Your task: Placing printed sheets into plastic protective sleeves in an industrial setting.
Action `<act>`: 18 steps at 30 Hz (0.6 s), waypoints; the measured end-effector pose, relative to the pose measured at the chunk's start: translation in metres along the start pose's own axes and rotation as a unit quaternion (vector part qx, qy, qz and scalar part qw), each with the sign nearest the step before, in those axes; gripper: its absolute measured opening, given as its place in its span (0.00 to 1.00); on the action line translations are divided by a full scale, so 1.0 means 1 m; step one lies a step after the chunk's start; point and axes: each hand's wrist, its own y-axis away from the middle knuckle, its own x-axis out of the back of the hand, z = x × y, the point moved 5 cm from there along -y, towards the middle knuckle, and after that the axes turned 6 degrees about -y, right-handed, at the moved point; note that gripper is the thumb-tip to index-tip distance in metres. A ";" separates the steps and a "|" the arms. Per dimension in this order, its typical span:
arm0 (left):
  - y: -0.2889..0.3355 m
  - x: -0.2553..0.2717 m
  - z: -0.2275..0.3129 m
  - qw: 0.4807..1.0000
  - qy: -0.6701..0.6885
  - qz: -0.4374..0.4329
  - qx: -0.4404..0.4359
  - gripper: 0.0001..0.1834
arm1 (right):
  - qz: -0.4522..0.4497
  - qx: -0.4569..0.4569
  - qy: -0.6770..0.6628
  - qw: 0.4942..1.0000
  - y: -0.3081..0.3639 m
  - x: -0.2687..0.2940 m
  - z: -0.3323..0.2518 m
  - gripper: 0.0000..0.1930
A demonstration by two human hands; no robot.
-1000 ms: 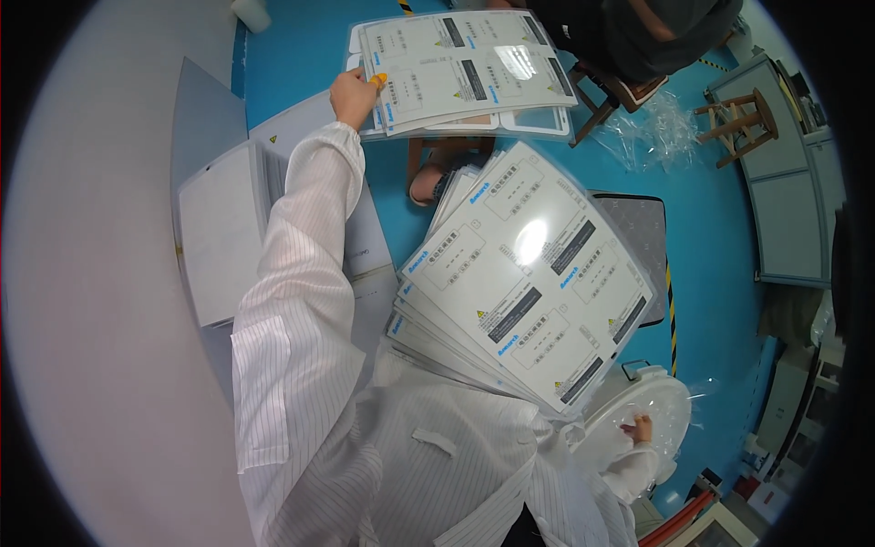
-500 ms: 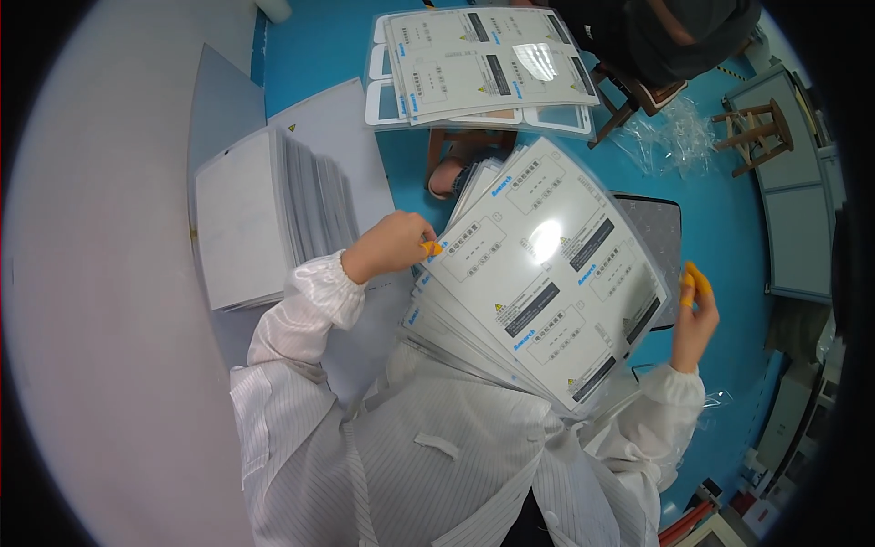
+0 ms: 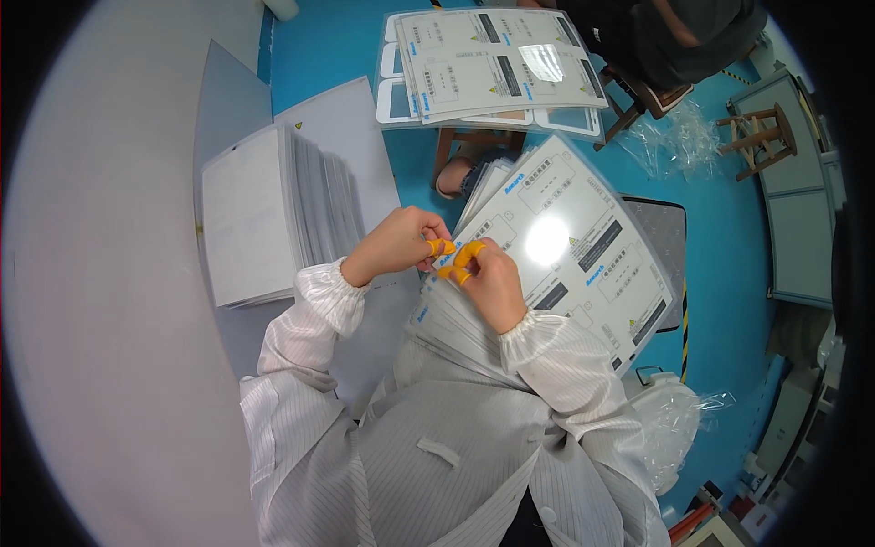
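Observation:
A stack of white printed label sheets with a glossy film surface lies tilted across my lap, its top label sheet reflecting a bright light. At that sheet's left corner, my left hand pinches the edge, an orange finger cot on a fingertip. My right hand reaches over the sheet, wearing orange finger cots. Its fingers are closed in a pinch right beside the left fingertips. Whatever sits between the right fingertips is too small to make out. Lower sheets fan out below my hands.
To the left, a thick stack of white sheets stands on a grey surface. Ahead, more printed sheets rest on a wooden stool, near a seated person in dark clothes. Clear plastic wrap and a small wooden stool are on the blue floor.
My right hand has swung in from beyond the sheet's right edge to its left corner, beside my left hand, and its fingers have closed. The left hand stays at the corner.

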 end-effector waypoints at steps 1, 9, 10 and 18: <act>0.000 0.000 0.000 1.000 -0.003 -0.003 -0.003 0.06 | 0.039 -0.016 -0.029 0.999 -0.002 0.004 0.009 0.15; 0.014 0.001 -0.011 0.992 0.116 -0.029 0.033 0.13 | 0.013 -0.018 -0.060 0.998 -0.001 0.006 -0.002 0.12; 0.013 0.000 -0.013 0.990 0.132 -0.043 0.031 0.14 | -0.001 0.002 -0.030 1.000 -0.001 0.002 -0.005 0.12; 0.009 0.000 -0.023 0.997 0.074 -0.012 0.013 0.14 | -0.019 -0.026 -0.088 0.996 0.002 -0.008 0.011 0.06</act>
